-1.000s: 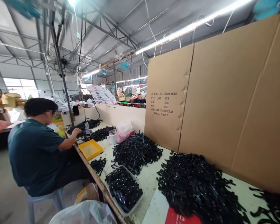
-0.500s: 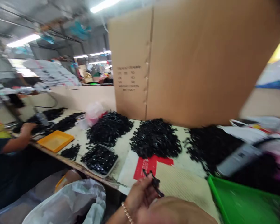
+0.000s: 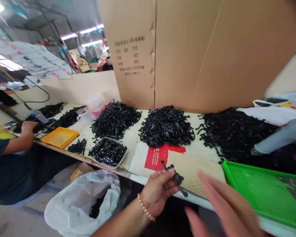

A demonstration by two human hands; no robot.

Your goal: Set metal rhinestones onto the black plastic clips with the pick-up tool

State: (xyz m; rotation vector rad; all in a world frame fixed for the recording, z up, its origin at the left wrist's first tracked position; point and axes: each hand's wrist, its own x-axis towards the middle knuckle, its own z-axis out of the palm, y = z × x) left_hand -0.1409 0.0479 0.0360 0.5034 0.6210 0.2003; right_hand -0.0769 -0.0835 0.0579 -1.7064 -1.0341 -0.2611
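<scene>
My left hand is closed around a small black plastic part, held just off the table's front edge. My right hand hovers to its right, fingers stretched out and smeared by motion, holding nothing I can see. Behind the hands lie a beige perforated mat and a red and white sheet. Three heaps of black parts lie further back: a middle heap, a left heap and a right heap.
A green tray sits at the right, a clear tray of black parts and a yellow tray at the left. A white bag hangs below the table. A tall cardboard wall backs the table. Another person's arm reaches in at far left.
The view swung right and down from the hall to the table. My left hand with the black part rose into view, and my right hand has moved away from it.
</scene>
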